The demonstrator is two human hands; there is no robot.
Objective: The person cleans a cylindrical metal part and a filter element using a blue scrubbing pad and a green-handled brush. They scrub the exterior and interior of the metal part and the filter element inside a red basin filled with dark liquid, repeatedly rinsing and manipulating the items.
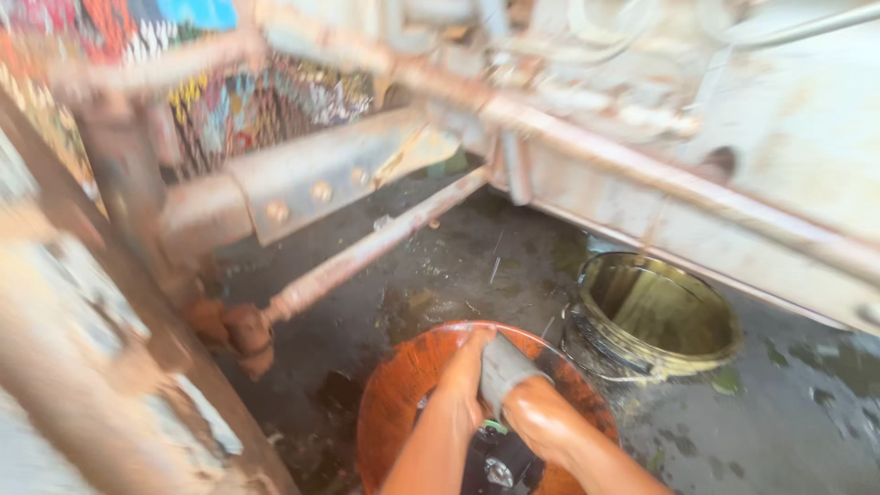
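Wet, dark concrete floor [440, 275] spreads under a rusty, whitish metal frame [642, 174] that crosses the top of my view, with a rusted rod [367, 252] slanting down from it to a knobbly joint at the left. Patterned, many-coloured cloth [119, 37] shows behind the frame in the upper left corner.

Low in the middle sits a round orange-brown basin [394, 394], and both my hands are over it. My left hand [463, 371] is curled around the near side of a short grey cylinder [502, 367], fingers wrapped on it. My right hand [541, 417] presses against the same cylinder from below and to the right, wet and shiny; the blur keeps me from seeing its fingers, so I cannot tell whether it is closed round the piece or only resting on it. The cylinder lies between the two hands, tilted, its upper end pointing away from me toward the basin's far rim. Beneath my wrists sits a dark object with a small metal fitting [500, 472].

Just right of the basin stands an open tin bucket [655, 316], yellowish inside, touching or nearly touching the basin's edge
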